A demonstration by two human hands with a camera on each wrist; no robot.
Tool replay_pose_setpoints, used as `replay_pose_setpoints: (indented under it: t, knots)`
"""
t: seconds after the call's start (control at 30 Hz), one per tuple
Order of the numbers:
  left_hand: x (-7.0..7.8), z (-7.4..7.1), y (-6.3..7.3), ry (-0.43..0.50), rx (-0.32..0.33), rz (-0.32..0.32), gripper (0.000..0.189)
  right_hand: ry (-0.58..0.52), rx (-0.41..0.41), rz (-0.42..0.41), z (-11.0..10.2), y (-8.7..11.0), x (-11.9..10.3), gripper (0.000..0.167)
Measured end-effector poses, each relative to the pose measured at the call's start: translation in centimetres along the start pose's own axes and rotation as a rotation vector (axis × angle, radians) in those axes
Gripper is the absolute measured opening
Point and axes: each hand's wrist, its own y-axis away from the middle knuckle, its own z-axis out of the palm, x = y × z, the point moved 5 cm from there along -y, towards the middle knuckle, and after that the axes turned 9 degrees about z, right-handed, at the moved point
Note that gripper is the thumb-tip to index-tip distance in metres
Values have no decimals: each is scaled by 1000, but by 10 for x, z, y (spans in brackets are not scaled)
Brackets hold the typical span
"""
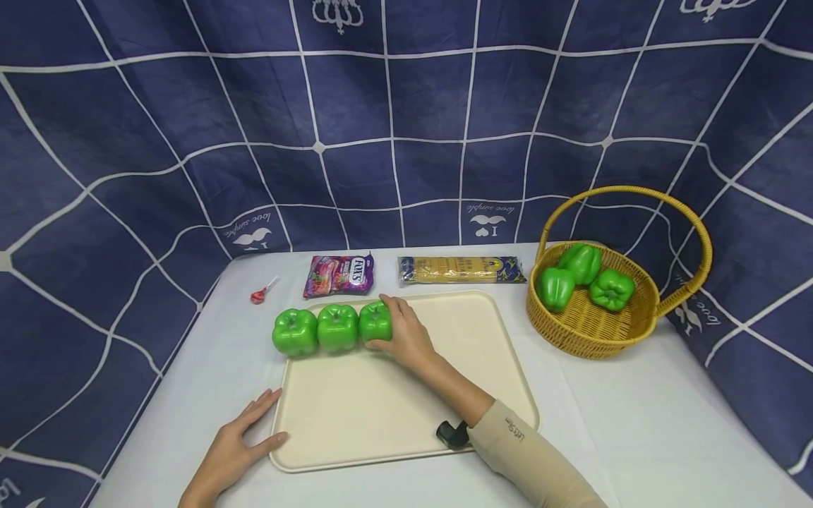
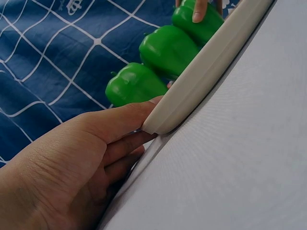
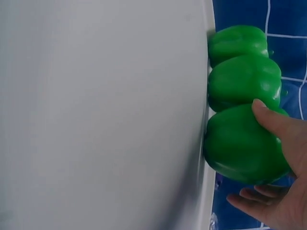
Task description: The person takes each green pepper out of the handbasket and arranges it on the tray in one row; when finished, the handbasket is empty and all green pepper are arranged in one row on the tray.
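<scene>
My right hand (image 1: 406, 335) holds a green bell pepper (image 1: 375, 322) at the far edge of the cream tray (image 1: 406, 416). In the right wrist view the thumb lies over the side of this pepper (image 3: 244, 143), with the other fingers round its opposite side. Two more green bell peppers, a middle one (image 1: 338, 327) and a left one (image 1: 295, 331), stand in a row beside it along that edge. My left hand (image 1: 231, 448) rests at the tray's left side, fingers extended. Seen from the left wrist, its thumb touches the tray rim (image 2: 192, 81).
A yellow wicker basket (image 1: 584, 346) with a tall handle stands at the right, with three green peppers (image 1: 612, 289) inside. Behind the tray lie a purple candy bag (image 1: 339, 275) and a pack of noodles (image 1: 460, 269). A red lollipop (image 1: 258, 295) lies at the left.
</scene>
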Motion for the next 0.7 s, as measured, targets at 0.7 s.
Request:
replay_pose_setpoints:
  t: [0.7]
  knots:
    - [2, 0, 0, 9, -9, -12, 68, -4, -30, -8, 4, 0, 2, 98]
